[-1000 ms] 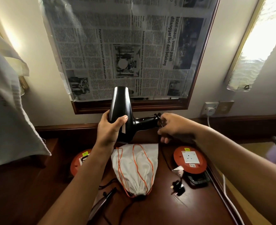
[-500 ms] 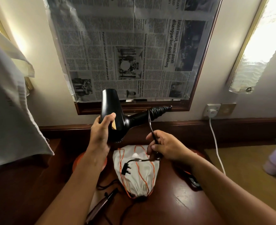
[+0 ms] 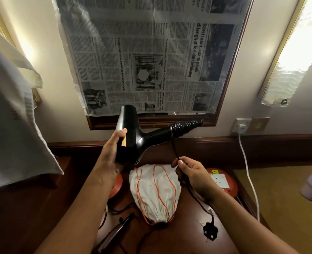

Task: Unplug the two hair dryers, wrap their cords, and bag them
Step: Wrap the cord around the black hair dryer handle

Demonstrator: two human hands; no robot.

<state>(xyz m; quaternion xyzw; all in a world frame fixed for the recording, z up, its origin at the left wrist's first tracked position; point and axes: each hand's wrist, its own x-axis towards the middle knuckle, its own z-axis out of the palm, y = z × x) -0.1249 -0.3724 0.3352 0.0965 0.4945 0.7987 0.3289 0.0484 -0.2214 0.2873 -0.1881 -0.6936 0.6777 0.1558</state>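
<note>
My left hand (image 3: pixel 113 153) grips the barrel of a black hair dryer (image 3: pixel 131 136), held up above the desk with its handle pointing right. Several turns of its black cord (image 3: pixel 185 125) are wound around the end of the handle. From there the cord drops to my right hand (image 3: pixel 191 174), which pinches it. The cord hangs below that hand and ends in a black plug (image 3: pixel 210 232) dangling just over the desk. A white drawstring bag (image 3: pixel 156 193) with orange strings lies on the desk under the dryer. A second dark appliance (image 3: pixel 114 233) lies at the lower left, partly hidden by my left arm.
Two red extension reels sit on the dark wooden desk (image 3: pixel 169 241), one at the right (image 3: pixel 223 182), one under my left arm (image 3: pixel 117 184). A white plug and cable (image 3: pixel 243 128) hang from the wall socket. A newspaper-covered mirror (image 3: pixel 151 57) is behind. White cloth (image 3: pixel 10 116) hangs at left.
My right hand has slid down the cord away from the handle, drawing it taut. The plug has swung from over the bag to the lower right. The dryer has stayed raised.
</note>
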